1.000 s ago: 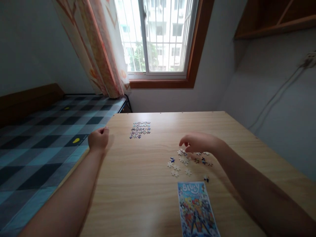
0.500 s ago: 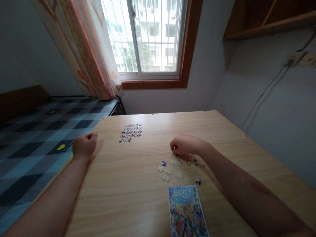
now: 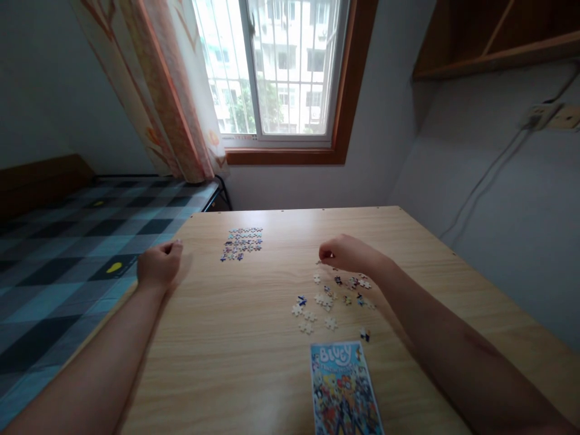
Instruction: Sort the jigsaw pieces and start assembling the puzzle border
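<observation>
My right hand [image 3: 348,252] is over the far side of the loose puzzle pieces [image 3: 324,300], its thumb and fingers pinched at a small pale puzzle piece [image 3: 318,262]. Several of the loose pieces lie pale side up; others show dark blue and mixed colours. On the table's left edge rests my left hand [image 3: 159,264], curled into a loose fist with no object visible in it. Farther back, left of centre, a partly joined puzzle [image 3: 244,240] lies flat in rows, its nearest row shorter than the others.
A picture sheet lettered "Bluey" [image 3: 345,386] lies at the front of the wooden table [image 3: 226,338]. Left of the table is a bed with a checked cover [image 3: 58,254]. A window [image 3: 290,78] and curtain [image 3: 158,90] are behind; a shelf [image 3: 498,51] hangs at upper right.
My right hand has moved away from me, up from the loose pieces, uncovering several of them. My left hand stays at the table edge. The whole view has shifted slightly.
</observation>
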Tool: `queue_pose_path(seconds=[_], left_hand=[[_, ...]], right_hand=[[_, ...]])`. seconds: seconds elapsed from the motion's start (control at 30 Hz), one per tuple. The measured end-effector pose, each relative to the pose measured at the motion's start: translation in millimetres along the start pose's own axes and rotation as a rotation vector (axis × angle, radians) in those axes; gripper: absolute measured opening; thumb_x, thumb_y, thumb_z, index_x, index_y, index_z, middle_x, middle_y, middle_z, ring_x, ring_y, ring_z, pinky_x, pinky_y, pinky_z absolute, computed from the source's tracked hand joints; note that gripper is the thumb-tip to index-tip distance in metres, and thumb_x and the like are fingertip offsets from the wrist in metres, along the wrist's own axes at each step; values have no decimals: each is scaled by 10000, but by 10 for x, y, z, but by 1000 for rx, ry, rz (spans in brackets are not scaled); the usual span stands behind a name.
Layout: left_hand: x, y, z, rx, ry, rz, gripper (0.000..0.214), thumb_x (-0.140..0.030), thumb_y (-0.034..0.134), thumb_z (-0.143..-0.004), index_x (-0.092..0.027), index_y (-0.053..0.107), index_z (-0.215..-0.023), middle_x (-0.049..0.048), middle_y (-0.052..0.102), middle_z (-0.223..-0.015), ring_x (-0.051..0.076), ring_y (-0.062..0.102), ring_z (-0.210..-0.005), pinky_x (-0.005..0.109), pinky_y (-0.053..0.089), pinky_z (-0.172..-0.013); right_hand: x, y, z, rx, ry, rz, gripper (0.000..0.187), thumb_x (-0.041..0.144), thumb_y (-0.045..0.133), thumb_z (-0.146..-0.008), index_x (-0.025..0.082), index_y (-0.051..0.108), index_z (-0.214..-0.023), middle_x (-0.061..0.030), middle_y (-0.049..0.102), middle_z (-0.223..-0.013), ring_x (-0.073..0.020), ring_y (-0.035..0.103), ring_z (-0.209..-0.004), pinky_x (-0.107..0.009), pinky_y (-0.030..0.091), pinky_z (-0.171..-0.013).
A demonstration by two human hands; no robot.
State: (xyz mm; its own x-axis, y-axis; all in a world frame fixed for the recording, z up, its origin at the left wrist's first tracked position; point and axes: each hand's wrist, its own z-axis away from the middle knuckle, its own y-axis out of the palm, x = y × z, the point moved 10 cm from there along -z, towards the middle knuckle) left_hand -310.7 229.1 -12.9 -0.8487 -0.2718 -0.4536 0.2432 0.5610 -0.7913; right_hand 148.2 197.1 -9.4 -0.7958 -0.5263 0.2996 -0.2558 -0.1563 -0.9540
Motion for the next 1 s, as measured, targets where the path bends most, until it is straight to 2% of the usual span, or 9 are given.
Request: queue_pose_path(seconds=[0.13, 0.23, 0.37, 0.5, 0.67, 0.8, 0.9, 1.0], left_hand=[[16, 17, -8, 6, 4, 10, 452, -471, 483, -847, -154, 785, -961, 120, 770, -891, 307, 671, -913, 326, 434, -680], [26, 37, -6, 18, -3, 0, 485, -480, 478, -850, -136, 782, -1007, 137, 771, -944, 311, 674, -936, 325, 432, -678], [29, 44, 3, 36, -16, -14, 511, -475, 469, -855, -112, 780, -1035, 155, 765, -978, 306, 681, -932, 328, 435, -689], [-13, 29, 30, 48, 2, -14, 504, -467, 462, -869, -110, 783, -1023, 155, 763, -980, 298, 684, -936, 325, 440, -697], [-36, 1, 58, 39, -2, -11, 484, -451, 476, -872, -114, 784, -1032, 151, 766, -987, 290, 684, -947, 316, 444, -700], [-41, 4, 58, 43, 1, -18, 475, -457, 483, -870, -115, 789, -994, 153, 767, -957, 281, 682, -915, 307, 435, -675], [-39, 2, 52, 30, 3, 0, 465, -456, 491, -867, -123, 789, -994, 139, 769, -942, 273, 676, -899, 300, 431, -668], [-35, 11, 44, 21, 0, 2, 461, -458, 499, -859, -132, 789, -1007, 125, 770, -931, 276, 669, -897, 303, 424, -670]], right_hand=[[-13, 167, 20, 153, 38, 57, 222, 118, 632, -781, 215, 796, -893, -34, 768, -860, -145, 634, -736, -244, 404, -637], [-1, 191, 64, 225, 42, 38, 303, 105, 632, -756, 226, 802, -976, -30, 771, -872, -148, 644, -745, -241, 406, -630], [49, 149, 66, 196, 28, 30, 327, 134, 636, -786, 233, 791, -1056, -30, 767, -890, -142, 636, -724, -244, 404, -632], [123, 271, 33, 226, -12, 14, 319, 264, 703, -815, 244, 769, -1126, -39, 762, -940, -145, 633, -720, -251, 402, -627], [156, 372, 13, 244, -21, 35, 259, 238, 688, -812, 245, 783, -1053, -37, 763, -959, -152, 637, -742, -253, 400, -621], [131, 390, 9, 245, -11, 56, 179, 197, 661, -793, 226, 796, -907, -33, 760, -860, -155, 637, -727, -252, 401, -623], [129, 373, 8, 230, -27, 55, 237, 179, 653, -780, 243, 795, -958, -29, 760, -898, -159, 641, -760, -251, 402, -638], [174, 354, 22, 229, -56, 18, 284, 236, 692, -779, 269, 789, -1044, -24, 757, -936, -158, 638, -774, -257, 415, -662]])
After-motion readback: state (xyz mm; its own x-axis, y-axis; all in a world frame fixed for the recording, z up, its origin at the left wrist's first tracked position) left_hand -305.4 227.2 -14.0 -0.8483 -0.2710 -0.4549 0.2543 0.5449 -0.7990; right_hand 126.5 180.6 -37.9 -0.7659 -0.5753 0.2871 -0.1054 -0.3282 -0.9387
